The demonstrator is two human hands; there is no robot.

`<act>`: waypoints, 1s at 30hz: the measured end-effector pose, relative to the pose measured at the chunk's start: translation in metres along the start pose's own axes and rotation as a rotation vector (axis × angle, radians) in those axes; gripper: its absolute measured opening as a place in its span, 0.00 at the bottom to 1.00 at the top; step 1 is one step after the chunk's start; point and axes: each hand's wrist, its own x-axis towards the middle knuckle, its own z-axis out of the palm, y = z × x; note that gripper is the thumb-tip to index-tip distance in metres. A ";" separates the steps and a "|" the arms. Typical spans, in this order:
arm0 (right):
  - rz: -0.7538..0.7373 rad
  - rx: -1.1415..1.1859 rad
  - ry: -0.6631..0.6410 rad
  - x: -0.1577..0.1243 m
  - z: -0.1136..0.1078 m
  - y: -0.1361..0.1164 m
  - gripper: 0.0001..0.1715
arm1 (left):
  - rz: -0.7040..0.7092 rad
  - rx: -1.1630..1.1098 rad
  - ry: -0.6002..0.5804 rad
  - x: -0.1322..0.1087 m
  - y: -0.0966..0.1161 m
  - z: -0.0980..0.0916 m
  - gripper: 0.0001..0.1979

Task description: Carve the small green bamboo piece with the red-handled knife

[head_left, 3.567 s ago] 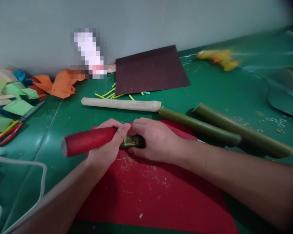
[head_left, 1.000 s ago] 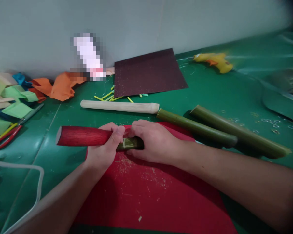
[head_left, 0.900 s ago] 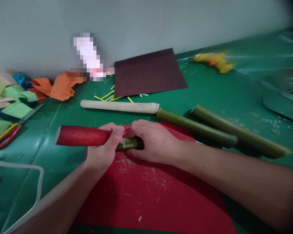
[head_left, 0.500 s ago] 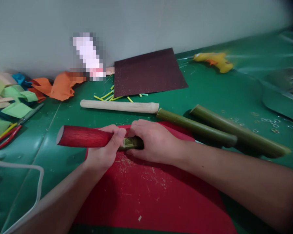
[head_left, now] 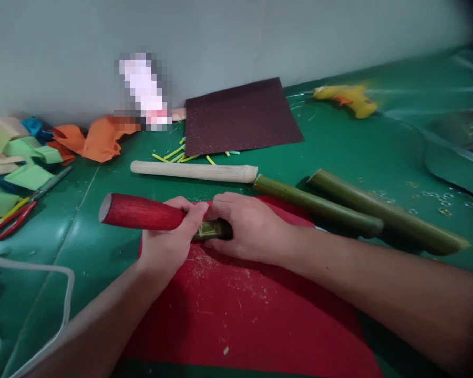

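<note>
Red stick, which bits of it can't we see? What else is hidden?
Head view only.
1. Red stick: right end, under the left hand.
2. Green piece: mostly under the right hand.
3. Thing by the wall: blurred into squares.
4. Cable: runs off the left edge.
5. Dark shape: blurry, cut by the right edge.

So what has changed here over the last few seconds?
The red round stick pivoted: its free left end swung away from the person, toward the wall. The left hand and the right hand kept their grip on it. The red sheet, pale peeled stick and green bamboo tubes lay unmoved.
</note>
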 end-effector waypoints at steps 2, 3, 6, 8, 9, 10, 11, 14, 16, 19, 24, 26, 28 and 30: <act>0.002 -0.011 -0.003 0.000 0.000 0.000 0.15 | 0.008 0.056 -0.008 0.002 0.000 -0.001 0.14; 0.003 -0.015 -0.003 0.000 0.000 0.000 0.15 | 0.019 0.089 -0.020 0.003 0.000 -0.002 0.14; -0.002 -0.013 0.004 0.000 0.000 -0.001 0.16 | 0.038 0.141 -0.058 0.005 -0.001 -0.004 0.14; -0.004 0.004 0.012 0.000 0.000 -0.001 0.15 | 0.032 0.080 -0.068 0.004 -0.002 -0.006 0.16; -0.002 0.010 0.015 -0.001 0.001 -0.001 0.15 | 0.031 0.044 -0.076 0.004 -0.002 -0.006 0.17; 0.003 0.014 0.015 -0.001 0.001 -0.001 0.14 | 0.032 0.013 -0.087 0.003 -0.002 -0.007 0.18; 0.007 0.016 0.013 -0.001 0.001 -0.001 0.13 | 0.037 -0.009 -0.102 0.002 -0.001 -0.007 0.19; 0.011 0.006 0.009 -0.001 0.001 -0.001 0.11 | 0.054 -0.025 -0.149 0.001 0.000 -0.008 0.20; 0.012 0.000 0.005 -0.001 0.001 -0.001 0.11 | 0.066 -0.030 -0.172 0.001 0.000 -0.008 0.21; 0.016 -0.003 0.001 0.000 0.000 -0.001 0.10 | 0.078 -0.029 -0.197 0.001 -0.002 -0.009 0.21; 0.011 0.007 0.008 -0.001 0.001 -0.001 0.10 | 0.064 -0.051 -0.181 0.000 -0.002 -0.008 0.18; 0.015 0.000 -0.001 -0.001 0.001 0.000 0.12 | 0.026 -0.067 -0.113 -0.001 -0.001 -0.006 0.14; 0.018 -0.004 -0.012 -0.001 0.000 0.000 0.12 | -0.009 -0.074 -0.055 -0.001 0.000 -0.003 0.11; 0.019 0.003 -0.021 0.000 -0.001 0.000 0.13 | -0.010 -0.071 -0.030 -0.001 0.000 -0.002 0.10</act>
